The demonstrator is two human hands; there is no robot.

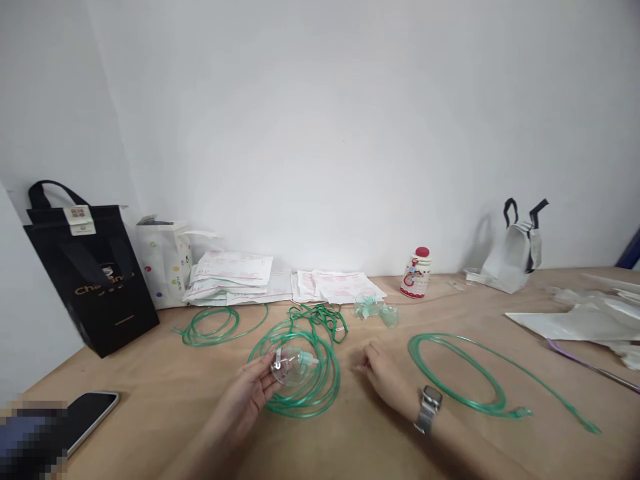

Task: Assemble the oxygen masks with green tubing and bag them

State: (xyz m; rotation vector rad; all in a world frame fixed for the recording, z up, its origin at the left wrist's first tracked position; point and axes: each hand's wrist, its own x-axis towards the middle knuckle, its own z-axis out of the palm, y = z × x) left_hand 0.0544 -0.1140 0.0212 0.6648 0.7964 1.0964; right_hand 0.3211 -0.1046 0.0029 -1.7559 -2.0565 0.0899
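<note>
Moderately bright, diffuse light is spread evenly over the wall (pixel 320 133). A soft shadow is cast on it to the left of the white bag (pixel 515 257), by which light from the right is indicated. Small highlights are noted on the clear mask (pixel 290 373). The right hand (pixel 375 367) is slightly blurred. Wide-angle stretching is observed towards the edges, the black bag (pixel 95 287) being tilted outward. The lower left corner is pixelated.
</note>
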